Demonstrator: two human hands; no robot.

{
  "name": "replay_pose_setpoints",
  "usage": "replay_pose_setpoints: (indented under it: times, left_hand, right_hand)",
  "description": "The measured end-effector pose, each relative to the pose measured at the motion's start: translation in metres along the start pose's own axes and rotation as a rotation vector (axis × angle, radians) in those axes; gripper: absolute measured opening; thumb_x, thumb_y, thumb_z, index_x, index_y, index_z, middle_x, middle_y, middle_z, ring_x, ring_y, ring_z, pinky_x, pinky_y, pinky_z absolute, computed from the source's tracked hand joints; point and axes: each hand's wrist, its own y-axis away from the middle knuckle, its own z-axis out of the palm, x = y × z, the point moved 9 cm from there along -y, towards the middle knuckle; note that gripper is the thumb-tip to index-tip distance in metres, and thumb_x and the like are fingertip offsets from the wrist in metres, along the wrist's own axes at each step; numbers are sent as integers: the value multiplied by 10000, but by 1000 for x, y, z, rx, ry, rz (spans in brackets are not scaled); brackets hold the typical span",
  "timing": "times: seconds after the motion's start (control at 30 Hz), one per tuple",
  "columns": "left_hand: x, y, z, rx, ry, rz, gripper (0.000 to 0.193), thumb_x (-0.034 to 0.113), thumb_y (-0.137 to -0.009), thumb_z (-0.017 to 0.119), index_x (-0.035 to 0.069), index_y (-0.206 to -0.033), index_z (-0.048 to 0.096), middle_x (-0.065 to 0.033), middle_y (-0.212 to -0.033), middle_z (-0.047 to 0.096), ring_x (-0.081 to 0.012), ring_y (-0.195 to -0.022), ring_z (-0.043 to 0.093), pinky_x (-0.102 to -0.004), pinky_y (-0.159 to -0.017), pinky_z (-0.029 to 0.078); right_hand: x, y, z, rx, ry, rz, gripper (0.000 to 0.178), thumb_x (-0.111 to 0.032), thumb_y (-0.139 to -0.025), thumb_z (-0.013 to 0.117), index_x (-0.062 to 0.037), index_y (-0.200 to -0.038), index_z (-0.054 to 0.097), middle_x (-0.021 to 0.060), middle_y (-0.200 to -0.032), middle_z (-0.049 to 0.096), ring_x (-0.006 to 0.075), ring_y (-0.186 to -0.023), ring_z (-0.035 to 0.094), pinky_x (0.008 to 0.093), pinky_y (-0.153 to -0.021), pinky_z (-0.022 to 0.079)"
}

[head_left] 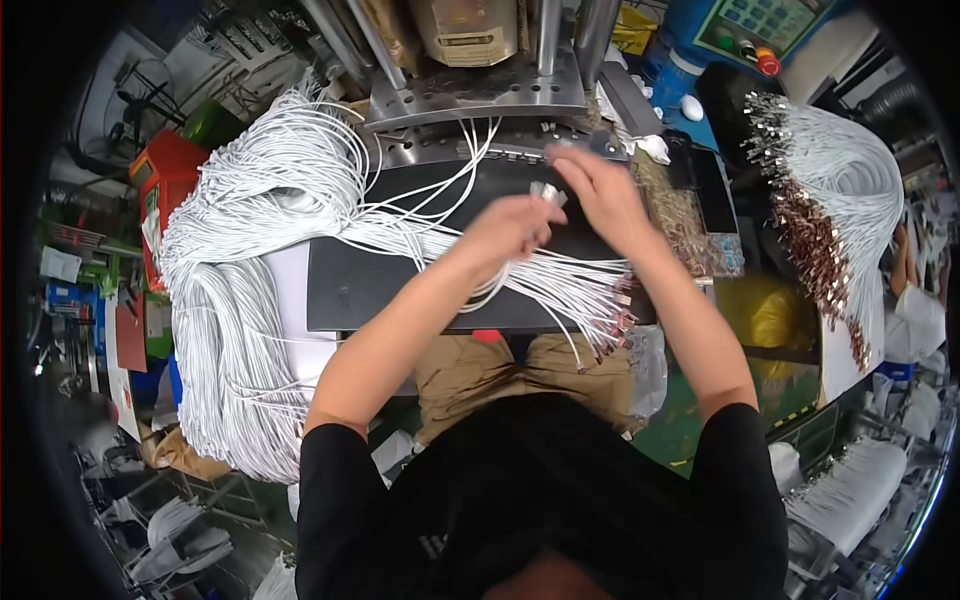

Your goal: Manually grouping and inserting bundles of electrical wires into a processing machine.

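My left hand [512, 232] is closed, with a small pale, shiny piece [547, 193] at its fingertips, too blurred to name. My right hand [603, 195] reaches up beside it, its fingertips close to the front edge of the press's lower metal plate [400, 150]; motion smears them. Beneath both hands lies a bundle of white cables [540, 290] across the black worktop [360, 285], copper-coloured ends toward the right. A few white cables [465, 185] run up from it into the press.
Big heaps of white cable [270, 180] stand at the left, partly hanging over the table edge [230, 370]. Upright steel columns [548, 40] rise at the back. Right of the worktop lies a pile of brownish scraps [675, 225]. Another cable bundle [850, 170] is farther right, near a person's arm [905, 265].
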Motion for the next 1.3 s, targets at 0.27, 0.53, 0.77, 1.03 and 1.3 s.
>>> replay_pose_setpoints:
  times: [0.27, 0.53, 0.77, 1.03, 1.3]
  left_hand:
    - [-2, -40, -41, 164, 196, 0, 296, 224, -994, 632, -20, -1162, 650, -64, -933, 677, -146, -781, 653, -280, -737, 542]
    - [-5, -30, -20, 100, -125, -28, 278, 225, -941, 706, 1, -1101, 671, -53, -884, 683, -130, -772, 653, -258, -722, 527]
    - [-4, -36, -15, 142, -280, 89, 196, 154, -909, 726, -2, -1013, 669, -57, -864, 689, -122, -747, 652, -264, -656, 522]
    - [-5, -26, 3, 125, -68, 86, 184, 179, -917, 729, 29, -1005, 670, -8, -803, 647, -90, -722, 614, -234, -658, 489]
    - [-10, -25, -19, 113, -254, -46, 216, 263, -937, 715, 58, -1001, 686, 25, -764, 618, -77, -651, 574, -219, -636, 472]
  right_hand:
    - [8, 0, 19, 103, 720, -301, 440, -135, -927, 611, 12, -1337, 551, 187, -1061, 678, 365, -927, 667, 403, -895, 522]
    - [78, 13, 5, 23, -455, 448, 391, -187, -925, 559, 6, -1258, 631, 110, -929, 673, 196, -687, 612, 304, -636, 487]
    - [88, 21, 24, 82, -653, 567, 356, -238, -948, 514, -18, -1149, 710, 75, -850, 698, 132, -616, 591, 280, -544, 446]
    - [76, 15, 17, 155, -210, 304, 342, -221, -915, 569, -13, -1151, 703, 58, -836, 699, 126, -699, 626, 264, -658, 488]
    - [76, 17, 15, -8, -460, 402, 343, -148, -876, 648, 23, -1172, 671, 55, -887, 710, 107, -783, 637, 262, -739, 498]
